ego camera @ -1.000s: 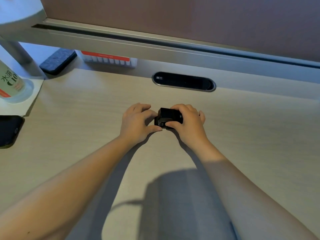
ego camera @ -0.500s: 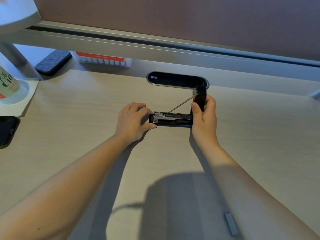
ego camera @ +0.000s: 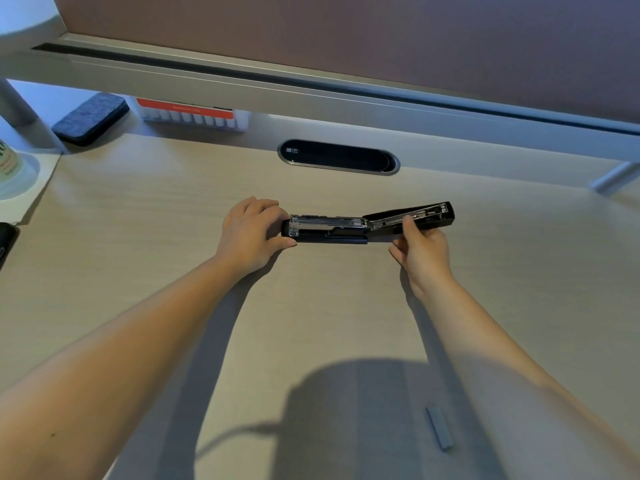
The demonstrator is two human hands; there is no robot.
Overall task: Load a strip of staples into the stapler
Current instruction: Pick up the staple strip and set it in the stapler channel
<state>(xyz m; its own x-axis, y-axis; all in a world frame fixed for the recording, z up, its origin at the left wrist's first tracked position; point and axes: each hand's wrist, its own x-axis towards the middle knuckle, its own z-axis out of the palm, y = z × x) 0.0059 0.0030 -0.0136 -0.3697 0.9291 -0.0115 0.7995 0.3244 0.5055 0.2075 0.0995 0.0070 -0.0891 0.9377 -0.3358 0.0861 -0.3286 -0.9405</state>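
Note:
A black stapler lies on the light wooden desk, swung fully open, so its metal staple channel faces up. My left hand grips its left end, thumb in front and fingers behind. My right hand holds the folded-back top cover at the right, which lies nearly flat. A grey strip of staples rests on the desk close to me, inside my shadow and right of centre, apart from both hands.
An oval black cable grommet sits behind the stapler. At the back left are a dark felt eraser, a red and white box, a bottle on white paper, and a dark phone at the left edge.
The stapler went from closed to open. My right hand swung the top cover up, then down to the right until nearly flat. The left hand kept hold of the base.

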